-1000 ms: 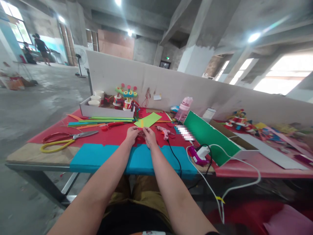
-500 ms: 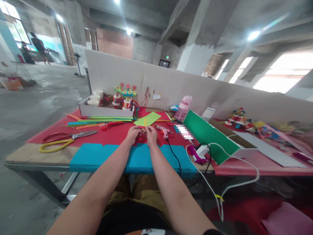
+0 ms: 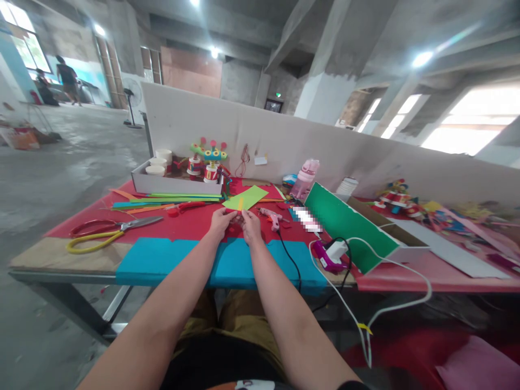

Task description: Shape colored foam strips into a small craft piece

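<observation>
Close together above the red table covering, my left hand and my right hand are both closed, fingertips nearly touching. A thin yellow strip sticks up at the fingertips of my right hand, which pinches its lower end. Whatever my left fingers pinch is small and mostly hidden; a bit of red shows there. Just beyond the hands lies a light green sheet. To the right of my right hand rests a pink glue gun with a black cord.
Large scissors lie at the left near paper strips. Behind them, a white box holds cups and paper figures. On the right are a pink bottle, a purple power socket with looping cables, and a green-sided box.
My hands stay in nearly the same place, with a small shift of the fingers around the piece between them. A person far off at the left has changed stance.
</observation>
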The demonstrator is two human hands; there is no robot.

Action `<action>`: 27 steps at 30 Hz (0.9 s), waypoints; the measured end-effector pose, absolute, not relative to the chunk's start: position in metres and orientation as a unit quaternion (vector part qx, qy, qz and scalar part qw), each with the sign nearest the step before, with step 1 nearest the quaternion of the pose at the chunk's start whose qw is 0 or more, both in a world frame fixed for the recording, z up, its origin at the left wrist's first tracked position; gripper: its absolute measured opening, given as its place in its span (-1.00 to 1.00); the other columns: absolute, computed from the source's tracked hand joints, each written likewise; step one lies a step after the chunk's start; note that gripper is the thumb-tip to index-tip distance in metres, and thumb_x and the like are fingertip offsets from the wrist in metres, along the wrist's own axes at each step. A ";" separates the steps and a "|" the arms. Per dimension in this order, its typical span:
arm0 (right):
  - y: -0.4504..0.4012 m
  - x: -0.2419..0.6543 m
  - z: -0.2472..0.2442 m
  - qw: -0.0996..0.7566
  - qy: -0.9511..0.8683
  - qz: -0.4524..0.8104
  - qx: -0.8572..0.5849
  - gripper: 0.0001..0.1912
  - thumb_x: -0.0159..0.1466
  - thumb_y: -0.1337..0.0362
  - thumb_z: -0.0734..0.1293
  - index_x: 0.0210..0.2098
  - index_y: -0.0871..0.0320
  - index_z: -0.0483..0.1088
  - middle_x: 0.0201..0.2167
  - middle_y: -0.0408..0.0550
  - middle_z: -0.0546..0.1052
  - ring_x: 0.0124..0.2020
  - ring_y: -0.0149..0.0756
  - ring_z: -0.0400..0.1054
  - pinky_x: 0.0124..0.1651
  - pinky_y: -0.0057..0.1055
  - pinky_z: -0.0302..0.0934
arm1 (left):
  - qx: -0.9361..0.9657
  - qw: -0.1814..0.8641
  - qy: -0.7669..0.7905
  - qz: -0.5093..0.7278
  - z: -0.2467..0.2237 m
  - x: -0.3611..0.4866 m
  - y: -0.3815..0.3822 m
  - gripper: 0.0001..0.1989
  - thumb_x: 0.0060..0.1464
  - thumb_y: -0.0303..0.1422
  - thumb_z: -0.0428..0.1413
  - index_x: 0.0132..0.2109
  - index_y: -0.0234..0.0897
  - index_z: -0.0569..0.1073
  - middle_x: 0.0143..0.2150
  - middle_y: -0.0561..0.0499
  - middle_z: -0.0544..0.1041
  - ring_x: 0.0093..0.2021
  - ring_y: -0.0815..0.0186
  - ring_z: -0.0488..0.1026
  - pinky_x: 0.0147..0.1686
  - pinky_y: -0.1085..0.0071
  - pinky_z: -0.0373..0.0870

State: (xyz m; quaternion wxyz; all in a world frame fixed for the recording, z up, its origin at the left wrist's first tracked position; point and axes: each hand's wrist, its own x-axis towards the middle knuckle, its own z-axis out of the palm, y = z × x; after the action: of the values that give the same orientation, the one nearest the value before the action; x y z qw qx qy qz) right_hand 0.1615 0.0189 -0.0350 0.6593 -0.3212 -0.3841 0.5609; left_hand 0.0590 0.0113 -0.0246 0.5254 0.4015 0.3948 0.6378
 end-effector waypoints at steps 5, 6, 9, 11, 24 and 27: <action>0.016 0.161 -0.031 0.659 -0.392 0.551 -0.329 -0.67 0.05 0.01 0.40 -0.44 0.14 0.35 -0.63 -0.17 0.46 -0.43 -0.27 0.45 -0.36 -0.38 0.35 | 0.401 0.522 0.404 0.635 -0.023 0.060 0.011 -0.66 -0.35 -0.24 0.37 -0.47 -0.34 0.43 -0.63 0.07 0.45 -0.66 0.44 0.33 -0.63 0.51 0.24; 0.015 0.160 -0.031 0.657 -0.397 0.549 -0.330 -0.67 0.05 0.01 0.40 -0.44 0.14 0.35 -0.63 -0.18 0.46 -0.43 -0.28 0.45 -0.36 -0.38 0.35 | 0.401 0.523 0.403 0.635 -0.023 0.060 0.011 -0.65 -0.36 -0.24 0.37 -0.47 -0.34 0.42 -0.63 0.06 0.46 -0.66 0.44 0.34 -0.62 0.51 0.24; 0.015 0.160 -0.032 0.654 -0.414 0.539 -0.333 -0.68 0.01 0.06 0.44 -0.42 0.16 0.38 -0.63 -0.21 0.45 -0.47 -0.31 0.42 -0.36 -0.39 0.34 | 0.402 0.526 0.398 0.635 -0.022 0.060 0.011 -0.64 -0.37 -0.24 0.38 -0.48 -0.33 0.41 -0.62 0.06 0.46 -0.65 0.44 0.34 -0.62 0.52 0.25; 0.016 0.161 -0.033 0.657 -0.417 0.533 -0.331 -0.69 -0.02 0.10 0.46 -0.40 0.17 0.40 -0.63 -0.24 0.44 -0.50 -0.34 0.40 -0.35 -0.39 0.33 | 0.403 0.530 0.392 0.635 -0.023 0.060 0.010 -0.63 -0.37 -0.23 0.38 -0.48 -0.32 0.40 -0.62 0.05 0.47 -0.65 0.44 0.34 -0.62 0.52 0.24; 0.018 0.162 -0.034 0.649 -0.410 0.549 -0.330 -0.71 -0.06 0.14 0.48 -0.43 0.17 0.40 -0.64 -0.26 0.44 -0.58 -0.43 0.32 -0.38 -0.44 0.31 | 0.409 0.527 0.385 0.638 -0.026 0.058 0.013 -0.68 -0.34 -0.23 0.36 -0.50 -0.32 0.42 -0.62 0.06 0.45 -0.63 0.45 0.33 -0.61 0.54 0.23; 0.019 0.162 -0.035 0.651 -0.423 0.535 -0.333 -0.71 -0.04 0.14 0.47 -0.40 0.16 0.40 -0.63 -0.26 0.45 -0.55 -0.41 0.34 -0.37 -0.44 0.31 | 0.407 0.526 0.387 0.639 -0.024 0.058 0.011 -0.67 -0.33 -0.23 0.36 -0.51 -0.31 0.40 -0.63 0.07 0.44 -0.64 0.46 0.31 -0.62 0.55 0.21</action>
State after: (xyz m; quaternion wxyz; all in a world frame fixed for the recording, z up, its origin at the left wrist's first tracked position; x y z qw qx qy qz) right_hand 0.1617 0.0187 -0.0354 0.6506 -0.3328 -0.4235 0.5355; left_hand 0.0584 0.0108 -0.0235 0.5257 0.4071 0.3873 0.6387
